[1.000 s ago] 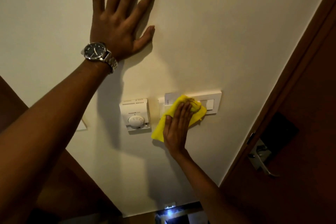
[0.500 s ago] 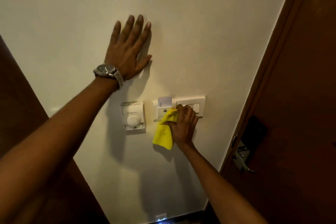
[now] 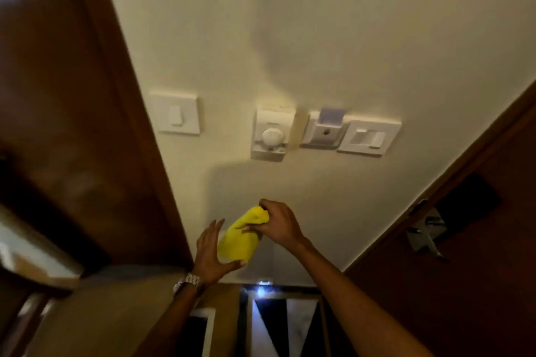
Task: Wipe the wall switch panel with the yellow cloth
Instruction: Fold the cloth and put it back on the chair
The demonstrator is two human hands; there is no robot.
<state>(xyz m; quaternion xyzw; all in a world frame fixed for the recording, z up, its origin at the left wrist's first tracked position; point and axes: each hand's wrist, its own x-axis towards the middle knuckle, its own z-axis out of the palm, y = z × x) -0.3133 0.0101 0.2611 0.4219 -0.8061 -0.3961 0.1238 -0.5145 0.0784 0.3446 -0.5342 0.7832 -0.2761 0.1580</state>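
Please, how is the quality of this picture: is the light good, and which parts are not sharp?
Head view: dim warm light; a soft shadow falls on the wall above the switch panel; the left edge is blurred; the straight door frame leans from wide-angle distortion; the yellow cloth stays fairly clear.

Right hand clenched, left hand open, fingers spread.

A cream wall is flanked by dark wooden door frames, left and right. A metal door handle is seen at right; a small light glows low down
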